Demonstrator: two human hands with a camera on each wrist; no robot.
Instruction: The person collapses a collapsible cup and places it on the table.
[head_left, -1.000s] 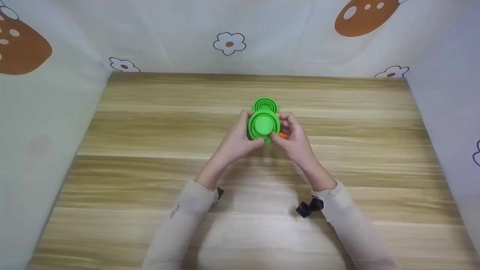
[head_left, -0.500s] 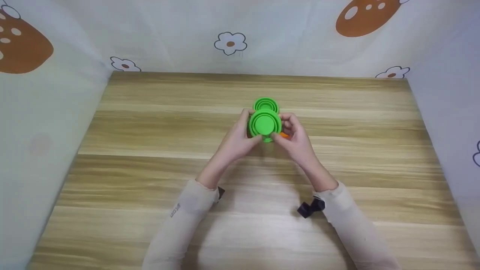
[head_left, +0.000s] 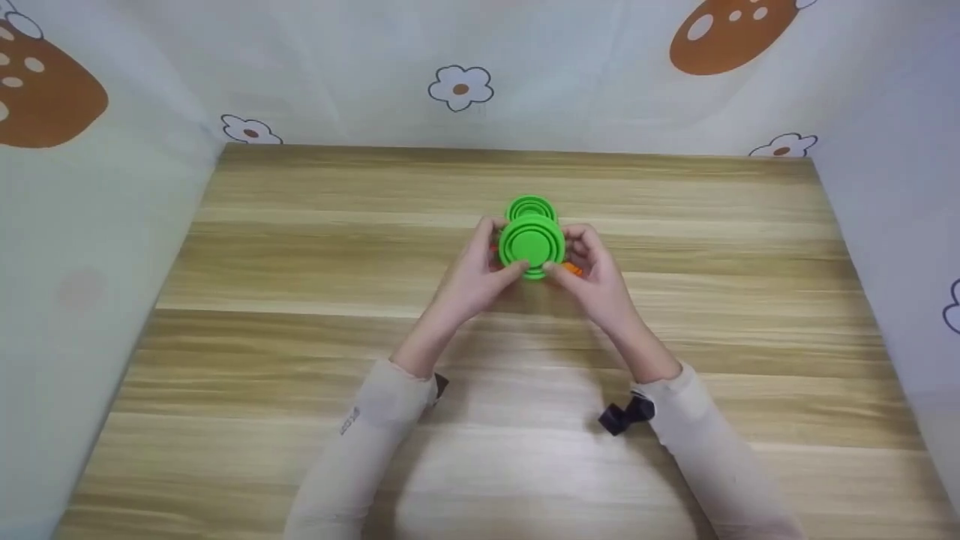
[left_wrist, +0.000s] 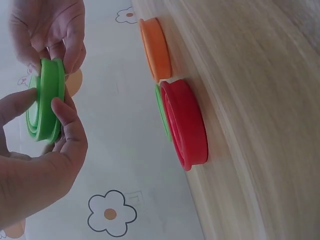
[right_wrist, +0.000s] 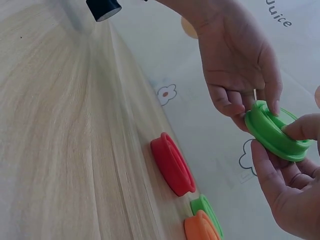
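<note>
Both hands hold up a green round ringed piece (head_left: 531,244), which looks like a flattened collapsible cup with concentric steps. My left hand (head_left: 476,274) pinches its left side, thumb on the near face and fingers behind. On the opposite side my right hand (head_left: 596,274) grips the rim in the same way. In the left wrist view the green piece (left_wrist: 48,100) is seen nearly edge-on, between thumbs and fingertips. Beneath it on the table stand a red ringed piece (left_wrist: 187,125), an orange one (left_wrist: 156,49) and a second, smaller green one (head_left: 531,205); the head view mostly hides the red and orange.
A wood-grain table (head_left: 300,360) spreads around the hands. Patterned white cloth (head_left: 570,82) closes off the back and both sides. A black wrist camera (head_left: 628,414) sits at the right cuff, close over the tabletop.
The held green piece has tilted slightly and shifted a little upward in view. My left thumb has moved from its lower edge onto its face. More orange and a sliver of red now show.
</note>
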